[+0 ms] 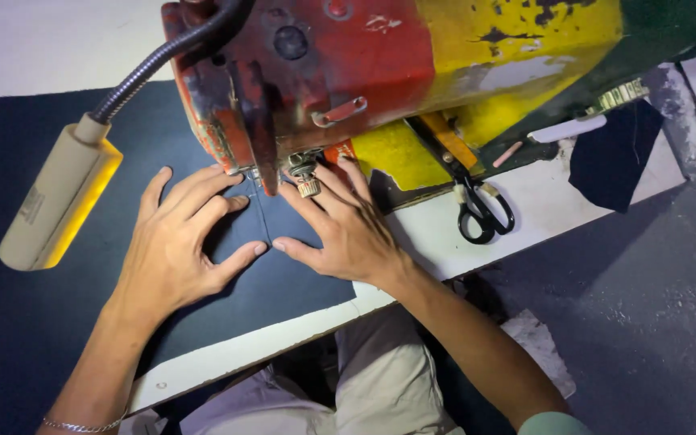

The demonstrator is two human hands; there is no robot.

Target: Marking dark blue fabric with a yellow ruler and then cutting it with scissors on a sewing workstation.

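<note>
Both hands lie flat on a dark navy fabric [283,278] spread over the white worktop [525,209], at the centre of the frame just below the head of an old sewing machine [412,56] with chipped red and yellow paint. The left hand [179,246] is released, fingers spread and pressing the cloth left of a stitched seam line [263,221]. The right hand [344,225] is likewise flat and grasps nothing; its fingertips reach up beside the presser foot [263,181], its thumb nearly meeting the left thumb.

To sew this well, I judge that both palms should press evenly, keep the fabric taut across the seam, and guide it straight under the foot without pulling, with fingertips kept clear of the needle area.

A beige gooseneck lamp [58,201] hangs at upper left. Black-handled scissors [481,205] lie right of the machine, near a dark fabric scrap [614,157].
</note>
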